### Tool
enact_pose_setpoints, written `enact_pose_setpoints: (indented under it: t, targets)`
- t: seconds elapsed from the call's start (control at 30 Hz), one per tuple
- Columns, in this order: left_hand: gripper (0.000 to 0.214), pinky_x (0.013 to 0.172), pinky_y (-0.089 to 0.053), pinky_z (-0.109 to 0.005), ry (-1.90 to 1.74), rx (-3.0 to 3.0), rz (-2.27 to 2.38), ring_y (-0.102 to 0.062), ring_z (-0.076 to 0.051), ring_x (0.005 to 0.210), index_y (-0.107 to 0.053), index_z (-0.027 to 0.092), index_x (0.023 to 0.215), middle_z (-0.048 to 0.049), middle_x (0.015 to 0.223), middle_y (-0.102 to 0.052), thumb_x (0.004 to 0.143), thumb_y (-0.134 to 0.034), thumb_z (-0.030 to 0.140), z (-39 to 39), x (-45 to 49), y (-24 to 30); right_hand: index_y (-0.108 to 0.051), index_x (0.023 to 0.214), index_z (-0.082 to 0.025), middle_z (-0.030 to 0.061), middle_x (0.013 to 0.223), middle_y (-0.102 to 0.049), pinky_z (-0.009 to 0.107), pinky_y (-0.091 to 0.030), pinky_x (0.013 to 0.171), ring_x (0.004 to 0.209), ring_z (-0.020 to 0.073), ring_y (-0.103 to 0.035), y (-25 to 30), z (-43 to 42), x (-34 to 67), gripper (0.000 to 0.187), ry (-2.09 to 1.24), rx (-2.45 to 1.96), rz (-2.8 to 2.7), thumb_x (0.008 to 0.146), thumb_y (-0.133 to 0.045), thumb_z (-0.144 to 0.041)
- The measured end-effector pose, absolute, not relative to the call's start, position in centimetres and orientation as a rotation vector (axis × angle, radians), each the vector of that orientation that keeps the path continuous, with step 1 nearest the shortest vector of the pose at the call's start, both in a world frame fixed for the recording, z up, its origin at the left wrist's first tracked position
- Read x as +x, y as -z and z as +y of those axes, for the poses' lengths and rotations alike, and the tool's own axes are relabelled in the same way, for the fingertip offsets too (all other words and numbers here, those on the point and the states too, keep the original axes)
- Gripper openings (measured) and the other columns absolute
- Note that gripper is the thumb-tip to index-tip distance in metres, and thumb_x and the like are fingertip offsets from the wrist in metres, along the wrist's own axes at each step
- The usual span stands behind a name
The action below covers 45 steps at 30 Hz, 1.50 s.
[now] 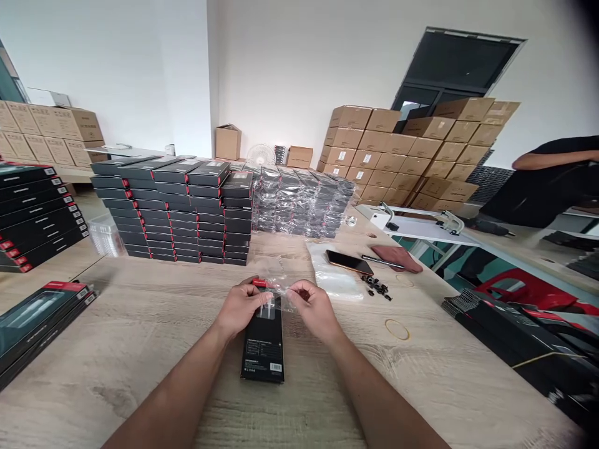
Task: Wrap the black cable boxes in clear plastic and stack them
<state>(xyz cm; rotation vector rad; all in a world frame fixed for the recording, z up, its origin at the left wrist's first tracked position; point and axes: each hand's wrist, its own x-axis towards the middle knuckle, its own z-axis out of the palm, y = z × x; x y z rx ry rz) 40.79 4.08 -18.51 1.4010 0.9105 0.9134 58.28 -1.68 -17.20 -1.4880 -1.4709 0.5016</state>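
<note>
The left hand [241,305] is clenched around the top end of a black retail box [262,342], which lies on the wooden counter [116,349] directly below both hands. A red tab [259,282] shows at the box's top edge, beside the left fingers. The right hand [314,308] pinches a piece of clear plastic film [282,292] between thumb and fingertips, just beside the left hand.

Ahead, tall stacks of black boxes with red corners [173,212] stand on the counter and block the far side, with shrink-wrapped black packs [299,199] heaped beside them. To the right, a smartphone [349,262] rests on a clear poly bag [337,280], near small black parts [375,288], a brown cloth [397,259] and a rubber band [397,329]. Beyond, cardboard cartons [397,156] are stacked high, and an open carton [228,142] stands by a white fan [261,154]. A co-worker in black [543,181] sits far right.
</note>
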Motion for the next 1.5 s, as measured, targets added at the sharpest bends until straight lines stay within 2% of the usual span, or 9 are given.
enact_pose_setpoints:
  t: [0.43,0.63,0.8,1.0,1.13,1.2,1.3,1.37,1.5]
  targets:
    - [0.038,0.051,-0.027,-0.025,-0.874,1.459,1.004,-0.037,-0.009,0.051,-0.053,0.016,0.054,0.004,0.054,-0.046,0.063,-0.07,0.049,4.4,40.2,18.5,-0.059,0.068,-0.017,-0.0009,0.062,-0.056,0.026,-0.04,0.058,0.058,0.0131,-0.048,16.8,-1.1,59.9,0.032,-0.554,-1.446,-1.291,0.072,-0.066,-0.048]
    - [0.039,0.053,-0.03,-0.025,-0.9,1.423,0.975,-0.042,-0.011,0.055,-0.055,0.016,0.054,0.0023,0.059,-0.049,0.065,-0.068,0.051,5.2,39.5,18.8,-0.062,0.087,-0.018,0.0063,0.084,-0.061,0.036,-0.045,0.075,0.077,0.0204,-0.055,16.3,-1.2,62.3,0.018,0.196,-1.563,-1.288,0.081,-0.054,-0.033]
    - [0.039,0.051,-0.029,-0.025,-0.889,1.42,1.019,-0.041,-0.01,0.053,-0.056,0.016,0.055,0.0027,0.058,-0.049,0.065,-0.068,0.051,5.3,39.2,18.8,-0.057,0.116,-0.019,0.0138,0.121,-0.05,0.047,-0.036,0.091,0.112,0.0313,-0.045,14.2,-3.0,59.1,0.042,0.567,-1.657,-1.58,0.074,-0.056,-0.022]
    - [0.037,0.054,-0.033,-0.025,-0.908,1.533,0.98,-0.048,-0.013,0.058,-0.057,0.016,0.054,0.0013,0.059,-0.053,0.068,-0.067,0.049,4.4,39.5,18.0,-0.064,0.08,-0.021,0.0044,0.081,-0.064,0.034,-0.043,0.073,0.079,0.0208,-0.057,15.5,-3.2,55.2,0.01,0.038,-1.62,-1.9,0.079,-0.055,-0.025]
    - [0.03,0.065,-0.04,-0.027,-0.846,1.544,0.925,-0.056,-0.016,0.07,-0.064,0.015,0.065,-0.0025,0.071,-0.062,0.071,-0.065,0.044,4.5,39.2,17.8,-0.062,0.076,-0.02,0.001,0.07,-0.064,0.027,-0.044,0.058,0.061,0.015,-0.056,16.8,-2.0,57.9,0.015,-0.325,-1.581,-1.621,0.081,-0.049,-0.024]
    - [0.029,0.073,-0.044,-0.027,-0.859,1.443,0.834,-0.06,-0.017,0.081,-0.068,0.017,0.091,-0.0049,0.095,-0.066,0.072,-0.067,0.039,4.5,38.8,17.6,-0.061,0.078,-0.019,0.0017,0.071,-0.063,0.027,-0.045,0.057,0.061,0.0151,-0.056,16.6,-1.7,59.6,0.014,-0.239,-1.564,-1.436,0.08,-0.05,-0.027]
    - [0.065,0.076,-0.047,-0.029,-0.799,1.165,0.682,-0.062,-0.018,0.091,-0.048,0.027,0.128,-0.0064,0.124,-0.058,0.068,-0.073,0.03,4.1,38.2,17.1,-0.061,0.078,-0.019,0.0029,0.072,-0.061,0.028,-0.044,0.058,0.06,0.0151,-0.054,16.1,-1.5,61.1,0.011,-0.01,-1.572,-1.336,0.078,-0.054,-0.026]
    - [0.076,0.075,-0.049,-0.03,-0.648,1.016,0.576,-0.063,-0.019,0.089,-0.044,0.026,0.131,-0.0087,0.124,-0.058,0.063,-0.077,0.025,3.5,38.0,16.7,-0.062,0.075,-0.019,0.0027,0.071,-0.06,0.028,-0.043,0.058,0.06,0.0147,-0.053,16.1,-1.6,61.0,0.01,0.047,-1.576,-1.423,0.078,-0.054,-0.025]
    - [0.066,0.075,-0.049,-0.031,-0.49,0.979,0.536,-0.064,-0.021,0.086,-0.057,0.017,0.116,-0.0095,0.107,-0.065,0.055,-0.081,0.018,2.3,38.6,16.5,-0.065,0.071,-0.021,0.0022,0.071,-0.059,0.027,-0.043,0.058,0.064,0.015,-0.055,16.7,-1.7,59.6,0.015,-0.083,-1.467,-1.706,0.081,-0.054,-0.021]
